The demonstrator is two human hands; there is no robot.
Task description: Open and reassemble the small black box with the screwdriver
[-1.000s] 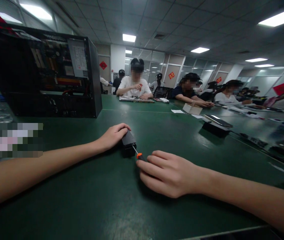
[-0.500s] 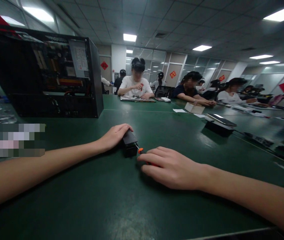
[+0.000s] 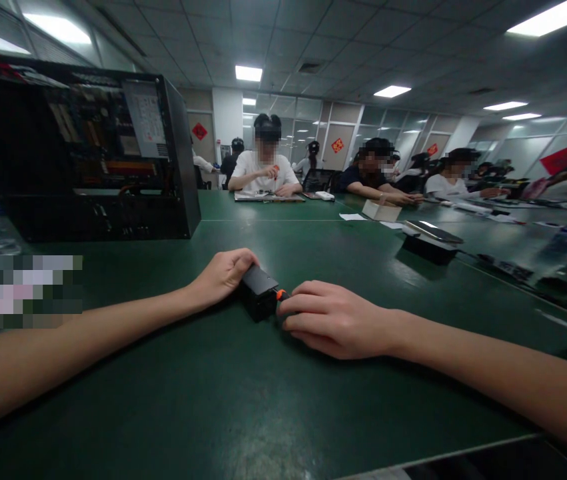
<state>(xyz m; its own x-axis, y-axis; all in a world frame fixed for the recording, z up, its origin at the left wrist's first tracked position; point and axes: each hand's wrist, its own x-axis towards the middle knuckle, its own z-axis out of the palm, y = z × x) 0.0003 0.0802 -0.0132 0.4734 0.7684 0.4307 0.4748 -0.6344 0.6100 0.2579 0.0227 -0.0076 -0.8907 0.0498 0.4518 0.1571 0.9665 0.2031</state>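
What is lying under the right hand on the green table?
Under the right hand only the orange collar of a screwdriver shows, against the small black box that the left hand holds. Its handle is covered by the fingers.

Two bare hands, left (image 3: 223, 275) and right (image 3: 336, 319), on one dark green tabletop (image 3: 223, 400). One small black box (image 3: 259, 291), one orange-collared screwdriver (image 3: 281, 295), one open black computer case (image 3: 83, 150), and three seated people in plain sight, more blurred behind.
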